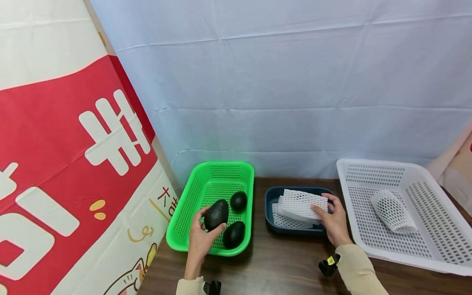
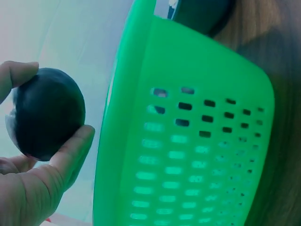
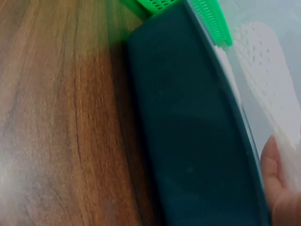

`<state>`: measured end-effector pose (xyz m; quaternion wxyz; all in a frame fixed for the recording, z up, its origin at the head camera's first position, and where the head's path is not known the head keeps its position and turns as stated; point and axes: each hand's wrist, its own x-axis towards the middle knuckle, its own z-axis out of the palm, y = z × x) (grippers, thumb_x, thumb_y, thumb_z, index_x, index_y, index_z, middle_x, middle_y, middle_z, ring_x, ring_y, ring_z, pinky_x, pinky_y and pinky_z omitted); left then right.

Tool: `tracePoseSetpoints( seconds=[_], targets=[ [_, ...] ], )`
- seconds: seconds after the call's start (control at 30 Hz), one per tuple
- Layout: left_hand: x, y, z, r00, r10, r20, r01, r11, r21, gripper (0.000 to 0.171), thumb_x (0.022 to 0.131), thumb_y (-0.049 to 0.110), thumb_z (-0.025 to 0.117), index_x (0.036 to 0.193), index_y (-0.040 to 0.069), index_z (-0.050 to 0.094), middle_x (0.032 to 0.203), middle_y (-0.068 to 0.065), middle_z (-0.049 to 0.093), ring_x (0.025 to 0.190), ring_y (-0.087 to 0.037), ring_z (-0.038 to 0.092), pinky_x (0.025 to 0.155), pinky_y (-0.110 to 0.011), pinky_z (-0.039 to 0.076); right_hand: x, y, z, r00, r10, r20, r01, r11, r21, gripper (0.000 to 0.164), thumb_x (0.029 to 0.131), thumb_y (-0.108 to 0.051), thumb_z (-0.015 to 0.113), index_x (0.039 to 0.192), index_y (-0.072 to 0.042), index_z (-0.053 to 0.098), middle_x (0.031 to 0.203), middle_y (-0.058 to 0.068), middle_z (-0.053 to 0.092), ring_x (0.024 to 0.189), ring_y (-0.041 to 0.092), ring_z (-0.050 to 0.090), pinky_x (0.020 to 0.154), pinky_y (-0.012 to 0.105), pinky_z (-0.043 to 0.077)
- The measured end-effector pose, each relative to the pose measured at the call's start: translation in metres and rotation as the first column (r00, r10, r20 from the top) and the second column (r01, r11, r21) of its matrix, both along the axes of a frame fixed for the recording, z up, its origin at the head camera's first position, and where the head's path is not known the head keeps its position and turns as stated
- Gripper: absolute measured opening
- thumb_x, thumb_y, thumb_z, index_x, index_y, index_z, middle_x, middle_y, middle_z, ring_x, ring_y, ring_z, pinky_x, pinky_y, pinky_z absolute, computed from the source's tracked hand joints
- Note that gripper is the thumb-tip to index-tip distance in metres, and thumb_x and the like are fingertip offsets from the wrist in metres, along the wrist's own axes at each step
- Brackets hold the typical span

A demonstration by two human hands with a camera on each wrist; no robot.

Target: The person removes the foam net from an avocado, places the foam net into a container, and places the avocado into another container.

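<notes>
Avocado [image 1: 216, 215] gripped between thumb and fingers of the left hand [image 1: 200, 237], above the green basket [image 1: 183, 209]. Outside the basket wall filling most of the left wrist view; two more avocados [image 1: 234, 234] inside, visible only from the head. Foam net [image 1: 300, 205] pinched in the right hand [image 1: 336, 223], over the navy tray [image 1: 295, 230]; in the right wrist view, mainly tray's outer side. Left wrist nearly straight, right forearm slanting inward. Farther right, head view only: white basket [image 1: 363, 221] with another net [image 1: 392, 211].
</notes>
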<state>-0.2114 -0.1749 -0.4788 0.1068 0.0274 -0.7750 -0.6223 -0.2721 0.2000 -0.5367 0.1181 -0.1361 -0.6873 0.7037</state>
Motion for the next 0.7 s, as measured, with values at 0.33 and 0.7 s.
tracePoseSetpoints(
  seconds=[0.33, 0.7],
  targets=[
    [-0.014, -0.010, -0.014, 0.999, -0.003, -0.032, -0.004, 0.971, -0.240, 0.063, 0.073, 0.019, 0.086, 0.126, 0.008, 0.054, 0.119, -0.013, 0.054, 0.094, -0.028, 0.055, 0.071, -0.042, 0.049, -0.011, -0.007, 0.011, 0.997, 0.028, 0.073, -0.040, 0.985, 0.167, 0.054, 0.091, -0.008, 0.067, 0.140, -0.008, 0.042, 0.139, 0.020, 0.037, 0.113, 0.029, 0.043, 0.079, 0.037, 0.048],
    [-0.023, -0.018, -0.020, 0.998, -0.011, 0.054, 0.027, 0.954, -0.298, 0.062, 0.069, 0.015, 0.087, 0.123, 0.005, 0.057, 0.115, -0.018, 0.054, 0.089, -0.031, 0.056, 0.068, -0.043, 0.050, -0.017, -0.007, 0.010, 1.000, 0.001, -0.005, 0.001, 0.941, 0.337, 0.054, 0.085, -0.003, 0.072, 0.134, -0.002, 0.051, 0.138, 0.022, 0.045, 0.130, 0.036, 0.035, 0.108, 0.051, 0.027]
  ],
)
